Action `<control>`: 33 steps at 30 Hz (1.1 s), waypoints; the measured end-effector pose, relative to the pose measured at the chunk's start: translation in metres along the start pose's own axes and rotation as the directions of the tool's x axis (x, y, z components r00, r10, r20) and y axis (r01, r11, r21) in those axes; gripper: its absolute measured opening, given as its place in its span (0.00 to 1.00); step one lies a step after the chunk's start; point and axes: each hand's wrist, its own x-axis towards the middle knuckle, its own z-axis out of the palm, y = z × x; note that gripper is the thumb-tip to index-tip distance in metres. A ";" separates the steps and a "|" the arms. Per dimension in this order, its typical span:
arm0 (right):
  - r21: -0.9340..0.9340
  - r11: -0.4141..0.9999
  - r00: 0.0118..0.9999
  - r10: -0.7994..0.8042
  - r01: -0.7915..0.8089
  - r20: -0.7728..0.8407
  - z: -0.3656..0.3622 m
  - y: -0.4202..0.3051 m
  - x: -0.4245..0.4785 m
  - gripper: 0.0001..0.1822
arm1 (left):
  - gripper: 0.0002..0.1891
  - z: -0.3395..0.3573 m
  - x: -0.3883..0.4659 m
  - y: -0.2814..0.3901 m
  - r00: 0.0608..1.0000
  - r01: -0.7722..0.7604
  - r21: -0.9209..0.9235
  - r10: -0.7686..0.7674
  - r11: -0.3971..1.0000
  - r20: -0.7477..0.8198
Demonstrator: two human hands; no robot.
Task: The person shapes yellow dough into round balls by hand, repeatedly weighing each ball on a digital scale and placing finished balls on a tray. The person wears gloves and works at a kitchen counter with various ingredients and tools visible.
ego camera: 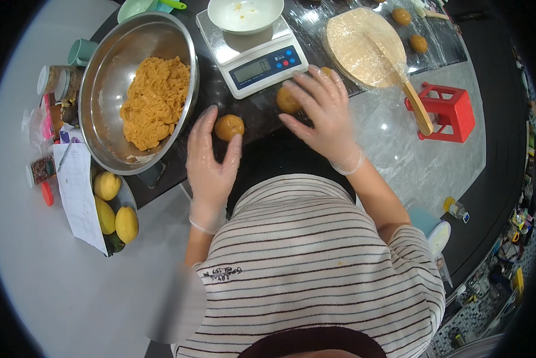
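Observation:
Both my hands wear clear plastic gloves. My left hand (214, 156) curves around the right-hand side of the steel bowl, its fingers apart, with a smooth orange-brown dough ball (229, 128) on the dark counter between thumb and forefinger; the thumb tip overlaps it. My right hand (324, 109) is spread above the counter, fingertips overlapping a second dough ball (287, 100); whether they touch it, I cannot tell. Part of another ball (326, 70) shows behind its fingers. Above the hands stands a digital kitchen scale (263, 67) carrying a white bowl (245, 27) with crumbs inside.
A large steel bowl (109, 98) at left holds crumbly orange dough (156, 105). At upper right are a plastic-wrapped round board (362, 44) with a wooden handle (418, 107), more dough balls (401, 17) and a red plastic stool (460, 116). Yellow fruits (127, 223) and paper (77, 192) lie lower left.

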 end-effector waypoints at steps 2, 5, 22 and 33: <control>-0.067 0.998 0.996 -0.014 0.019 0.088 0.012 0.004 -0.005 0.29 | 0.31 0.004 -0.002 -0.002 0.999 -0.021 0.095 0.017 0.995 0.040; -0.110 0.994 0.993 0.001 0.011 0.116 0.017 0.011 -0.015 0.29 | 0.36 0.010 -0.005 -0.011 0.997 -0.045 0.174 0.034 0.984 0.067; 0.094 0.993 0.995 0.082 -0.076 -0.052 -0.003 0.005 0.002 0.20 | 0.24 0.028 -0.013 -0.034 0.991 0.122 -0.272 -0.132 0.955 -0.020; 0.260 0.954 0.972 0.192 -0.153 -0.134 -0.020 0.011 0.019 0.18 | 0.27 -0.043 0.081 0.058 0.879 0.468 -0.745 -0.160 0.476 0.450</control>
